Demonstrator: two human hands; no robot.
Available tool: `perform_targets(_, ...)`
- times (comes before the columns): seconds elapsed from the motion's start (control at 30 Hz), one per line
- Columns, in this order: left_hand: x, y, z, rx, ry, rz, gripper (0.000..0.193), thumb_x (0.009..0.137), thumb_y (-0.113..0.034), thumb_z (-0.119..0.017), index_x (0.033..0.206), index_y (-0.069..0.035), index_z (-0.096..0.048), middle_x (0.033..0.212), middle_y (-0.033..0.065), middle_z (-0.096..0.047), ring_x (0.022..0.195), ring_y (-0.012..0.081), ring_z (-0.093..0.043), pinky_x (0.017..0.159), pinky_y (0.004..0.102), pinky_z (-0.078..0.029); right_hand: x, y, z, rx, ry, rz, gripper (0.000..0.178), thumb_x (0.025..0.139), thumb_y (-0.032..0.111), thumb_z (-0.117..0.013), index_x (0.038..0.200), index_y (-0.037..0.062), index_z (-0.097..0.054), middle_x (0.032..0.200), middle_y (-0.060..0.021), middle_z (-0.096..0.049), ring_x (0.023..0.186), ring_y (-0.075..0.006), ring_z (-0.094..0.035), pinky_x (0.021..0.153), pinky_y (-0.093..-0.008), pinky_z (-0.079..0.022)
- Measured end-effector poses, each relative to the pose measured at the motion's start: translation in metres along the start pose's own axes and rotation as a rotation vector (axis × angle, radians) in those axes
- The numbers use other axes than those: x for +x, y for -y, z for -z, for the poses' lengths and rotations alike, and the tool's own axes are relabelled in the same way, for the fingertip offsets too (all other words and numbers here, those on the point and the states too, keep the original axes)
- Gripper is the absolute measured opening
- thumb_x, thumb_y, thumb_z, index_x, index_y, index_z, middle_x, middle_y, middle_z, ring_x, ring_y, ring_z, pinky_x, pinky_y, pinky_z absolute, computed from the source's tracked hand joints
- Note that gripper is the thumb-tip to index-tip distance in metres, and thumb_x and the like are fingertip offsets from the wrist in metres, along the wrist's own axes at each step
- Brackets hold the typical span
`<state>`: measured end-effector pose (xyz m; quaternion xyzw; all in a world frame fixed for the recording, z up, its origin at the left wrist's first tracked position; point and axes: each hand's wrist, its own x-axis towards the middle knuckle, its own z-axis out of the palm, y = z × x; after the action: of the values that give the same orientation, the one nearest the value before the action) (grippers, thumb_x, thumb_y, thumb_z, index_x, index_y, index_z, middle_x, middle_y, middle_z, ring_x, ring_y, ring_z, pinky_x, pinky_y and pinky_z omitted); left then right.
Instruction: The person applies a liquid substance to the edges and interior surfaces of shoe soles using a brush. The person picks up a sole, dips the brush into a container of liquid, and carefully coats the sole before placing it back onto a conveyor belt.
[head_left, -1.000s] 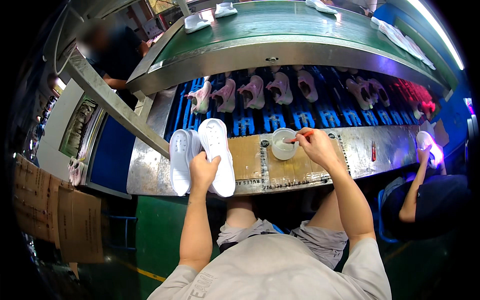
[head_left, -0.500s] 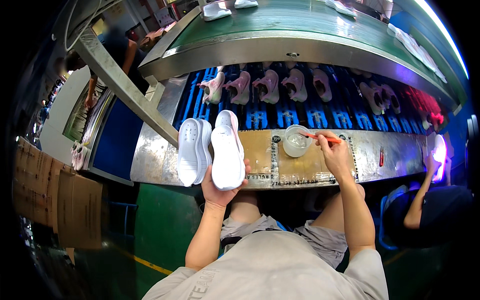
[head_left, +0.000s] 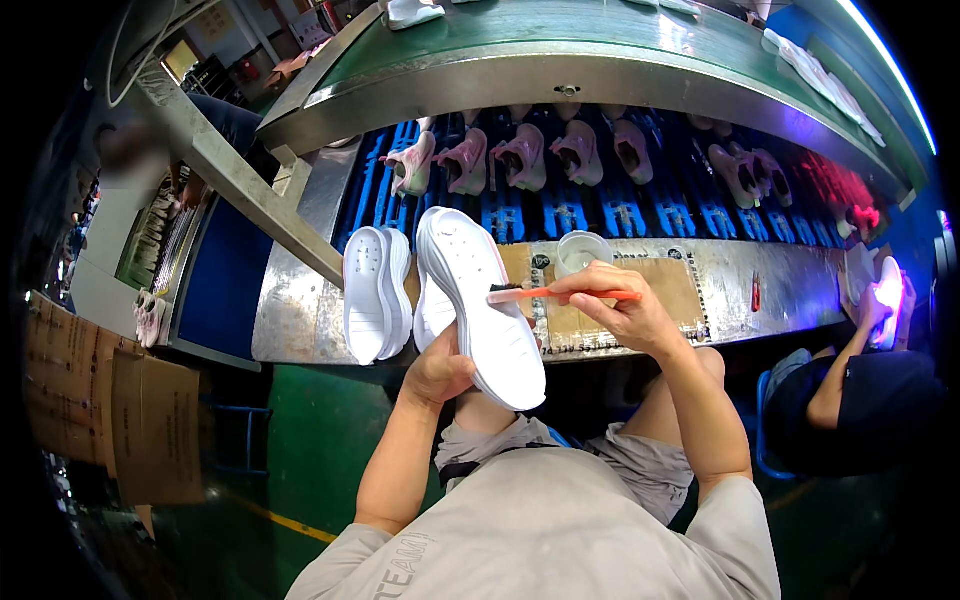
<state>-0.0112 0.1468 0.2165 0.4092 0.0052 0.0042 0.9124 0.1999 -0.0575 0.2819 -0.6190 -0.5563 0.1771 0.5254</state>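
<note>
Left hand [head_left: 440,370] grips a white sole [head_left: 500,345], right hand [head_left: 635,315] a red brush [head_left: 535,292]

Clamped on the sole's left edge, the left hand holds it tilted over the near edge of the worktop [head_left: 795,295], in front of the person's lap. The right hand, apart from the left, is closed around the brush handle; the brush head appears to touch the sole's face near its middle. Small holes dot the sole's far half. Another white sole [head_left: 430,310] shows partly behind it; I cannot tell whether the left hand holds that one too.

Just to the left, two more white soles [head_left: 368,300] rest side by side on the worktop. Beyond the right hand sits a translucent cup [head_left: 583,248], partly hidden, beside flat, taped cardboard [head_left: 660,295]. Further right lies a small red tool [head_left: 756,292].

Past the worktop, pink-and-white shoes [head_left: 525,157] stand in a row on a blue slatted conveyor [head_left: 620,218]. Farther off and higher runs a green belt [head_left: 560,45] carrying white pieces [head_left: 825,85].
</note>
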Motion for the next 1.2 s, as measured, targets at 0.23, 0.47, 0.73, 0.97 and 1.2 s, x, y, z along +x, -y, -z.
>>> perform_targets(0.23, 0.000, -0.029, 0.005, 0.263, -0.136, -0.213, 0.107, 0.067, -0.028, -0.092, 0.152, 0.001, -0.034, 0.143, 0.0187, -0.054, 0.133, 0.0304, -0.055, 0.114, 0.0420, -0.044, -0.023, 0.023, 0.009, -0.042, 0.120, -0.123, 0.016, 0.094, 0.012, -0.069, 0.105, 0.0049, -0.078, 0.084, -0.0080, -0.073, 0.077, -0.0199, -0.061, 0.073, -0.0335, -0.050)
perform_targets(0.47, 0.000, -0.038, -0.025, 1.061, -0.191, -0.551, 0.096, 0.072, -0.021, -0.091, 0.150, -0.001, -0.039, 0.145, 0.0140, -0.051, 0.135, 0.0285, -0.050, 0.114, 0.0400, -0.042, -0.044, 0.014, -0.013, 0.167, -0.070, -0.266, 0.019, 0.100, 0.013, -0.065, 0.106, 0.0000, -0.077, 0.087, -0.0066, -0.074, 0.082, -0.0147, -0.066, 0.075, -0.0303, -0.053)
perform_targets(0.73, 0.022, -0.009, -0.011, 1.186, -0.222, -0.845, 0.081, 0.077, -0.014, -0.087, 0.143, -0.007, -0.041, 0.141, 0.0205, -0.050, 0.128, 0.0370, -0.055, 0.108, 0.0462, -0.049, -0.064, 0.031, -0.040, 0.562, -0.199, -0.391, 0.025, 0.105, 0.015, -0.060, 0.113, -0.0033, -0.074, 0.091, -0.0077, -0.074, 0.085, -0.0119, -0.067, 0.083, -0.0263, -0.053)
perform_targets(0.97, 0.033, -0.014, 0.023, 1.426, -0.106, -1.067, 0.085, 0.076, -0.004, -0.086, 0.143, -0.010, -0.035, 0.147, 0.0283, -0.044, 0.136, 0.0475, -0.050, 0.112, 0.0563, -0.047, -0.063, 0.068, -0.032, 0.404, -0.193, -0.275, 0.018, 0.099, 0.008, -0.064, 0.107, -0.0020, -0.077, 0.085, -0.0072, -0.075, 0.080, -0.0128, -0.066, 0.074, -0.0273, -0.052)
perform_targets(1.2, 0.047, -0.027, 0.028, 1.717, -0.226, -1.067, 0.084, 0.083, -0.013, -0.084, 0.148, -0.013, -0.030, 0.146, 0.0237, -0.041, 0.133, 0.0418, -0.050, 0.101, 0.0485, -0.053, -0.066, 0.095, -0.035, 0.329, -0.159, -0.247, 0.017, 0.098, 0.006, -0.065, 0.108, -0.0023, -0.076, 0.080, -0.0070, -0.076, 0.074, -0.0131, -0.064, 0.067, -0.0269, -0.051)
